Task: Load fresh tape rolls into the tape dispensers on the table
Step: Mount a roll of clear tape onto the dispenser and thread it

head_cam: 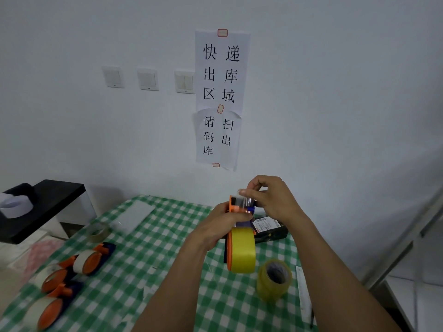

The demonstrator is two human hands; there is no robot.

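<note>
An orange tape dispenser (233,205) with a yellow tape roll (242,250) mounted on it is held up above the green checked table (153,240). My left hand (215,226) grips the dispenser's body from the left. My right hand (271,200) pinches the clear tape end (247,200) at the dispenser's top. Another yellowish tape roll (274,279) stands on the table below right. Three orange dispensers with pale rolls lie at the left: dispenser (90,259), dispenser (54,279), dispenser (45,312).
A clear, nearly used roll (99,232) lies at the table's back left beside a white pad (137,215). A black device with a label (268,227) sits behind the held dispenser. A ruler (303,293) lies along the right edge. A black shelf (40,207) holds a white roll (14,204).
</note>
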